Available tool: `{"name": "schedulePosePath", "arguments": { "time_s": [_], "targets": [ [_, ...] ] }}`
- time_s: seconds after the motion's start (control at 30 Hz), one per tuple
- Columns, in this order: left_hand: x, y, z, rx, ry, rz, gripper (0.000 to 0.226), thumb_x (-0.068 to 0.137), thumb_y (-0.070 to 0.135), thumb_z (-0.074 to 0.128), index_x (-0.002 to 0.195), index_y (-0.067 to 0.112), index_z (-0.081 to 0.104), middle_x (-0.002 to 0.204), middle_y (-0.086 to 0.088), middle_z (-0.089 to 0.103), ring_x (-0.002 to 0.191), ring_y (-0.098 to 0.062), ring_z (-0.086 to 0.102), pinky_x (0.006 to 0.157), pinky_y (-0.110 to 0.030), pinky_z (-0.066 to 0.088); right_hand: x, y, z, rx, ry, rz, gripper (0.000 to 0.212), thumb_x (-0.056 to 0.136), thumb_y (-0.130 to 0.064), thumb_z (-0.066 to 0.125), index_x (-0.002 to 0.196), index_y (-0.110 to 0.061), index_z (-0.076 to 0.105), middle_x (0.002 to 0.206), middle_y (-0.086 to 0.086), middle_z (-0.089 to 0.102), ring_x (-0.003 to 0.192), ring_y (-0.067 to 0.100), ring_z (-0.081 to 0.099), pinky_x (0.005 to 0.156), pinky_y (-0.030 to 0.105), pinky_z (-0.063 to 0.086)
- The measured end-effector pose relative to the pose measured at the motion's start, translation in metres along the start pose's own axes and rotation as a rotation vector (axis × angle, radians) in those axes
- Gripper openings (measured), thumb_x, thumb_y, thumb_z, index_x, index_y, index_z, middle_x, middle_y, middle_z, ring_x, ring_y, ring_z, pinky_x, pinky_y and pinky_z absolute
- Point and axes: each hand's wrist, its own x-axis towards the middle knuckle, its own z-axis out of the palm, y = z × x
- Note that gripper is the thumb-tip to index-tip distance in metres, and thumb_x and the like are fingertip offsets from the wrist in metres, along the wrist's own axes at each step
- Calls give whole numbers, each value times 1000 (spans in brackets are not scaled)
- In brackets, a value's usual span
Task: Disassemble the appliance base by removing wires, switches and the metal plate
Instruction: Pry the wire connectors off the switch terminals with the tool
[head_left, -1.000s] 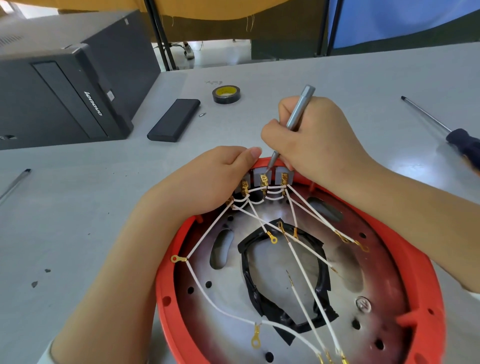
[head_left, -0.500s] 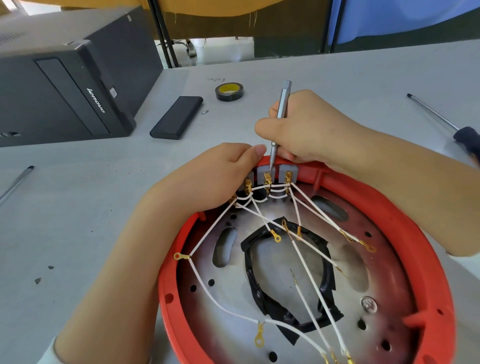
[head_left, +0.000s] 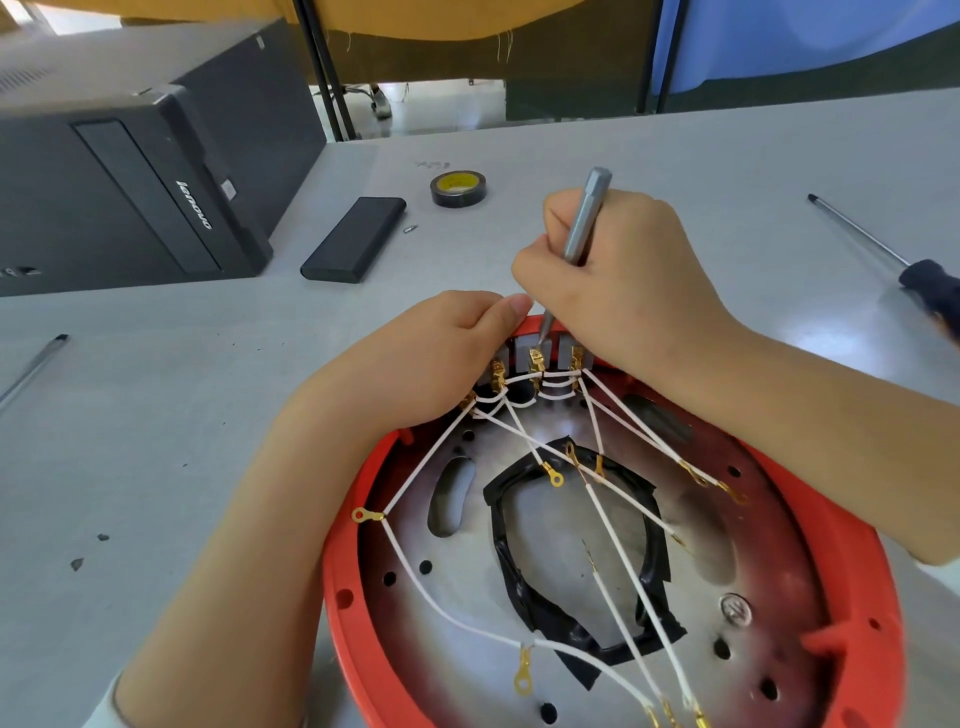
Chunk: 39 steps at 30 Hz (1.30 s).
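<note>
The red round appliance base (head_left: 857, 561) lies open side up in front of me, with a metal plate (head_left: 561, 545) inside it. White wires (head_left: 613, 551) with gold terminals fan out from grey switches (head_left: 527, 353) at the far rim. A loop of black tape (head_left: 550, 618) sits on the plate. My left hand (head_left: 415, 364) grips the rim and the leftmost switch. My right hand (head_left: 623, 291) holds a grey metal screwdriver (head_left: 584, 218), its tip down at the middle switch.
A black computer case (head_left: 130, 171) stands at the far left. A black flat box (head_left: 356, 239), a roll of tape (head_left: 457, 188) and a small bit (head_left: 410, 228) lie beyond the base. A long screwdriver (head_left: 893, 260) lies at right, another tool (head_left: 31, 369) at left.
The grey screwdriver in my right hand has tilted from leaning right to nearly upright and back a little; its tip stays at the middle switch. My left hand has not moved.
</note>
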Motion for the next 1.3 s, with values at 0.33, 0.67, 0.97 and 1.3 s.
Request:
{"name": "schedulePosePath", "arguments": {
  "time_s": [0.33, 0.67, 0.97, 1.3],
  "targets": [
    [0, 3, 0, 10, 12, 2, 56, 99, 48, 28, 109, 3, 60, 95, -17, 65, 66, -14, 51, 62, -21, 41, 18, 5, 4, 51, -139, 201, 41, 76, -5, 53, 50, -15, 24, 47, -3, 18, 39, 10, 23, 38, 17, 19],
    [-1, 5, -1, 10, -9, -40, 55, 99, 48, 28, 109, 4, 60, 94, -14, 65, 72, -21, 56, 74, -26, 47, 25, 12, 8, 82, -219, 317, 40, 79, -10, 52, 50, -16, 24, 35, -8, 19, 35, 11, 24, 34, 16, 20],
    [-2, 5, -2, -8, -7, -35, 55, 99, 46, 29, 105, 1, 61, 54, 9, 47, 43, -3, 39, 47, -15, 35, 3, 3, 3, 38, 27, 3, 42, 78, -7, 54, 51, -21, 25, 45, -8, 22, 43, 8, 33, 44, 12, 28],
    [-2, 3, -1, -5, 10, -8, 50, 100, 41, 30, 96, 2, 60, 68, -7, 58, 57, -14, 47, 60, -22, 41, -2, -3, 6, -194, -42, -131, 38, 86, -23, 49, 58, -27, 23, 47, -4, 32, 45, 17, 36, 47, 26, 25]
  ]
}}
